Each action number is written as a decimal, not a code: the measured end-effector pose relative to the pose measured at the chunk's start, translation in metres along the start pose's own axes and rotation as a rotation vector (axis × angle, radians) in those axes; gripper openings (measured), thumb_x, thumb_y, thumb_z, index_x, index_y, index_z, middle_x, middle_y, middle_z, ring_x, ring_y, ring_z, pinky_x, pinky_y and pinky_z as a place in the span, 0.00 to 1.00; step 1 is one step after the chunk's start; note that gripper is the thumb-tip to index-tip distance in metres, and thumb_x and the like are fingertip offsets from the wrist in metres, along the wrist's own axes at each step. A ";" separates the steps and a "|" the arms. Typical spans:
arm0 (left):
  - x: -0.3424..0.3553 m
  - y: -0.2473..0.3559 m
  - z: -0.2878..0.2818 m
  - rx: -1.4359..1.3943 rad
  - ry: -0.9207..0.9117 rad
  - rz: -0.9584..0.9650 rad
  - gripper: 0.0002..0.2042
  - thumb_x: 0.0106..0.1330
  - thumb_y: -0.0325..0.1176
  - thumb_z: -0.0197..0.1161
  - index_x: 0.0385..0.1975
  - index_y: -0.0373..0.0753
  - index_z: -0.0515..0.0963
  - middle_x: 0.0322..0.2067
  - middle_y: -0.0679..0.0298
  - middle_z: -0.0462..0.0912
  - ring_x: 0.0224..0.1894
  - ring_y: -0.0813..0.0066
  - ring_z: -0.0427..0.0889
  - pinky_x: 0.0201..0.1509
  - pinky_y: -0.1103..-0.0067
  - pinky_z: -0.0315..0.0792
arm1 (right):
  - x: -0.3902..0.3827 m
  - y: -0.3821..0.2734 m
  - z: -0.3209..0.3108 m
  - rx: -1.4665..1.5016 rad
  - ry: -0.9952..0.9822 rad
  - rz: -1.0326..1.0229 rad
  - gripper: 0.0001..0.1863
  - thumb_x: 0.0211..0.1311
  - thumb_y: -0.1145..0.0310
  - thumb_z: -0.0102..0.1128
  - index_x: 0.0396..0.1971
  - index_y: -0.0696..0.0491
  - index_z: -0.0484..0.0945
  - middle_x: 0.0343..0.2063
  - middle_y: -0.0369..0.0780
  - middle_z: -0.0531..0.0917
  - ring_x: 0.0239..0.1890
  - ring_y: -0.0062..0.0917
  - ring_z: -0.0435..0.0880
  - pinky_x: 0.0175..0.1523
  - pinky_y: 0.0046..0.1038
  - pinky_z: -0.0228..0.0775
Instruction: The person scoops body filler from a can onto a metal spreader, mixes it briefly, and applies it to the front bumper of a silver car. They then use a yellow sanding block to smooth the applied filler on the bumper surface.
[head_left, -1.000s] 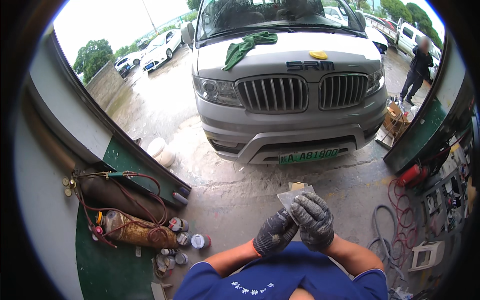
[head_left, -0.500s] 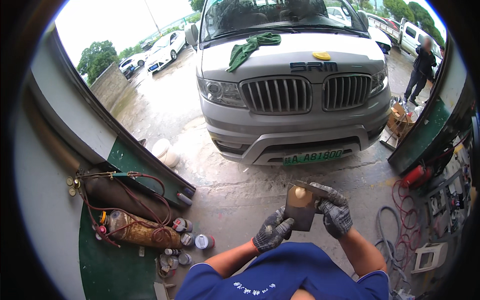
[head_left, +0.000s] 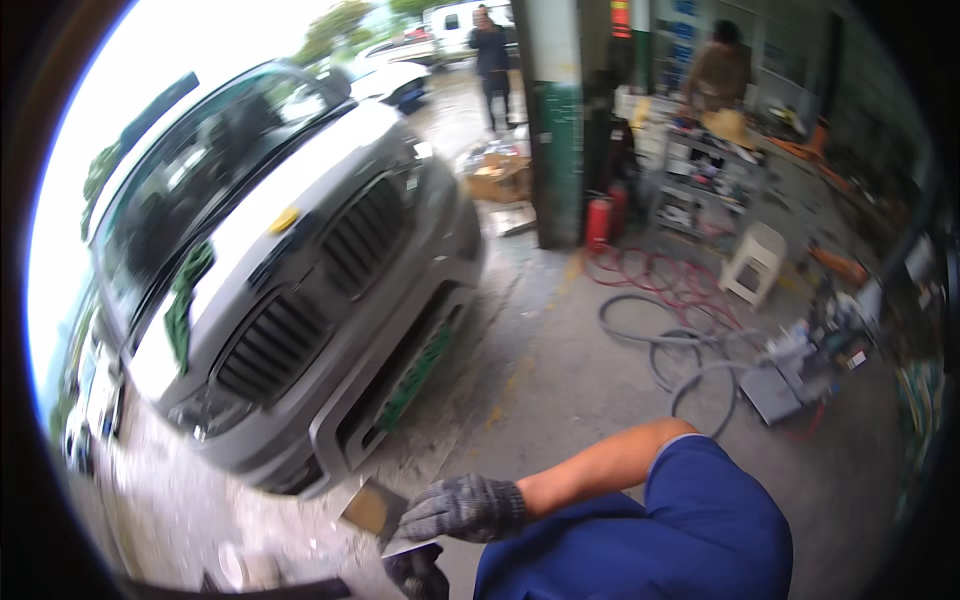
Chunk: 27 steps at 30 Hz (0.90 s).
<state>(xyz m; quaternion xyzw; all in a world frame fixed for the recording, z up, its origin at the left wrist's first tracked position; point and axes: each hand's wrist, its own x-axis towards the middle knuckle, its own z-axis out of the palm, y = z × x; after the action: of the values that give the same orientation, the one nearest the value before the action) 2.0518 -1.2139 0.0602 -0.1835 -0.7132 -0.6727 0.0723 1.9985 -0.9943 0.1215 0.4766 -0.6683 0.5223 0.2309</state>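
Two gloved hands are in view, both on one flat metal plate [head_left: 378, 512]. The right hand [head_left: 465, 507], in a grey knit glove, lies closed over the plate's upper right edge, forearm bare and angled up to a blue sleeve. The left hand [head_left: 418, 572], in a darker glove, grips the plate from below at the lower edge of the view; it is largely cut off. The plate sits just below the front bumper of one grey car [head_left: 290, 290], tilted, its tan face upward. On the car's hood lie one green cloth [head_left: 183, 300] and one small yellow object [head_left: 284, 219]. Right of the car, bare concrete floor [head_left: 560, 370] lies open up to coiled hoses [head_left: 680, 340], one red extinguisher [head_left: 598, 222] and one white stool [head_left: 752, 262]. Two people stand well beyond the car.
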 end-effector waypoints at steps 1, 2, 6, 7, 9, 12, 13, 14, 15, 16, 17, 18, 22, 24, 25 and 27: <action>0.018 0.067 0.030 0.189 0.161 -0.400 0.13 0.69 0.43 0.56 0.34 0.37 0.73 0.21 0.60 0.78 0.25 0.72 0.75 0.37 0.74 0.69 | -0.003 0.007 -0.008 0.064 0.128 0.047 0.21 0.60 0.81 0.55 0.55 0.54 0.76 0.53 0.45 0.79 0.54 0.39 0.80 0.59 0.37 0.72; 0.024 0.081 0.043 0.163 0.218 -0.353 0.12 0.68 0.39 0.55 0.29 0.37 0.72 0.18 0.61 0.76 0.24 0.72 0.73 0.35 0.74 0.68 | 0.009 0.005 -0.017 0.175 0.308 0.170 0.22 0.61 0.82 0.55 0.56 0.52 0.76 0.52 0.43 0.80 0.54 0.35 0.79 0.60 0.34 0.72; 0.029 0.090 0.079 -0.068 0.164 -0.533 0.09 0.66 0.39 0.56 0.30 0.39 0.71 0.18 0.63 0.73 0.21 0.72 0.69 0.30 0.75 0.66 | 0.017 -0.009 -0.043 0.852 0.604 0.714 0.22 0.67 0.78 0.56 0.60 0.49 0.74 0.53 0.36 0.80 0.57 0.23 0.75 0.63 0.28 0.68; 0.035 0.091 0.082 -0.068 0.134 -0.536 0.09 0.67 0.38 0.56 0.29 0.39 0.71 0.17 0.63 0.73 0.21 0.73 0.69 0.30 0.75 0.66 | -0.004 0.009 -0.017 0.811 0.650 0.738 0.20 0.66 0.78 0.57 0.57 0.50 0.76 0.49 0.35 0.83 0.52 0.21 0.77 0.59 0.26 0.70; 0.041 0.090 0.080 -0.065 0.136 -0.552 0.10 0.67 0.37 0.56 0.28 0.39 0.71 0.17 0.63 0.72 0.21 0.73 0.69 0.30 0.75 0.66 | 0.002 0.003 -0.025 0.715 0.516 0.733 0.20 0.63 0.79 0.57 0.55 0.51 0.78 0.47 0.36 0.84 0.50 0.22 0.80 0.58 0.27 0.71; 0.050 0.087 0.086 -0.083 0.139 -0.591 0.11 0.68 0.36 0.56 0.25 0.39 0.70 0.16 0.63 0.71 0.20 0.74 0.68 0.29 0.75 0.66 | -0.004 0.008 -0.061 0.144 0.282 0.469 0.22 0.59 0.77 0.56 0.55 0.51 0.78 0.44 0.41 0.85 0.47 0.34 0.84 0.56 0.32 0.74; 0.054 0.085 0.090 -0.011 0.072 -0.516 0.11 0.68 0.37 0.56 0.25 0.40 0.70 0.16 0.63 0.71 0.20 0.74 0.68 0.29 0.76 0.66 | -0.011 0.003 -0.070 -0.247 0.122 0.591 0.21 0.60 0.75 0.57 0.55 0.55 0.77 0.51 0.43 0.82 0.56 0.32 0.80 0.61 0.32 0.70; 0.058 0.082 0.096 0.061 0.007 -0.441 0.11 0.68 0.37 0.56 0.25 0.40 0.70 0.17 0.63 0.72 0.20 0.74 0.68 0.29 0.76 0.66 | -0.011 0.003 -0.077 -0.349 0.236 0.347 0.21 0.60 0.73 0.57 0.55 0.57 0.76 0.51 0.43 0.81 0.56 0.35 0.80 0.60 0.34 0.71; 0.061 0.079 0.103 0.133 -0.057 -0.366 0.12 0.69 0.38 0.56 0.25 0.40 0.71 0.17 0.63 0.72 0.21 0.74 0.68 0.29 0.76 0.66 | -0.009 0.002 -0.084 -0.445 0.346 0.099 0.21 0.61 0.71 0.56 0.54 0.58 0.75 0.51 0.43 0.80 0.56 0.37 0.79 0.60 0.37 0.72; 0.062 0.075 0.109 0.166 -0.093 -0.338 0.11 0.70 0.38 0.57 0.28 0.38 0.73 0.18 0.64 0.73 0.22 0.74 0.69 0.30 0.77 0.67 | -0.010 -0.008 -0.085 -0.462 0.377 0.013 0.20 0.61 0.71 0.56 0.54 0.56 0.76 0.51 0.44 0.79 0.55 0.40 0.79 0.58 0.41 0.73; 0.055 0.049 0.116 0.013 0.007 -0.279 0.10 0.70 0.36 0.58 0.30 0.36 0.74 0.18 0.64 0.74 0.23 0.74 0.70 0.31 0.76 0.68 | -0.017 -0.001 -0.078 -0.495 0.383 -0.045 0.20 0.62 0.71 0.55 0.54 0.54 0.76 0.52 0.44 0.79 0.55 0.40 0.79 0.58 0.42 0.73; 0.058 0.044 0.122 0.014 -0.005 -0.282 0.10 0.70 0.36 0.58 0.30 0.36 0.75 0.18 0.64 0.74 0.23 0.75 0.70 0.31 0.77 0.68 | -0.023 -0.004 -0.075 -0.550 0.384 -0.039 0.20 0.61 0.71 0.55 0.54 0.52 0.77 0.51 0.43 0.80 0.54 0.38 0.80 0.59 0.41 0.73; 0.075 0.037 0.133 0.098 -0.121 -0.223 0.09 0.70 0.35 0.58 0.31 0.35 0.75 0.19 0.64 0.76 0.23 0.75 0.71 0.32 0.77 0.68 | -0.039 -0.021 -0.107 -0.493 0.351 -0.084 0.16 0.64 0.70 0.55 0.51 0.49 0.79 0.45 0.40 0.82 0.46 0.37 0.81 0.50 0.38 0.75; 0.084 0.017 0.133 0.146 -0.203 -0.113 0.09 0.70 0.34 0.58 0.31 0.35 0.75 0.20 0.64 0.76 0.23 0.76 0.71 0.32 0.78 0.68 | -0.048 -0.023 -0.132 -0.326 0.094 0.122 0.20 0.61 0.70 0.55 0.55 0.50 0.78 0.49 0.43 0.81 0.55 0.36 0.79 0.62 0.39 0.71; 0.089 0.009 0.135 0.184 -0.241 -0.046 0.09 0.70 0.34 0.58 0.32 0.35 0.75 0.20 0.64 0.77 0.23 0.76 0.71 0.32 0.78 0.68 | -0.059 -0.023 -0.145 -0.227 0.099 0.219 0.19 0.65 0.72 0.55 0.56 0.50 0.77 0.50 0.43 0.81 0.54 0.36 0.80 0.59 0.39 0.73; 0.101 0.069 0.186 0.115 -0.205 -0.341 0.08 0.70 0.33 0.56 0.32 0.35 0.75 0.23 0.62 0.79 0.24 0.76 0.73 0.31 0.78 0.68 | -0.068 -0.002 -0.166 0.032 0.638 0.164 0.16 0.72 0.76 0.48 0.55 0.52 0.77 0.51 0.42 0.80 0.53 0.32 0.80 0.58 0.32 0.74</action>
<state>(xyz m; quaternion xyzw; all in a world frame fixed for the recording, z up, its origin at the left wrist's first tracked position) 2.0099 -1.0116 0.1439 -0.1231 -0.7747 -0.6112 -0.1051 1.9992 -0.8149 0.1253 0.2373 -0.5901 0.6725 0.3784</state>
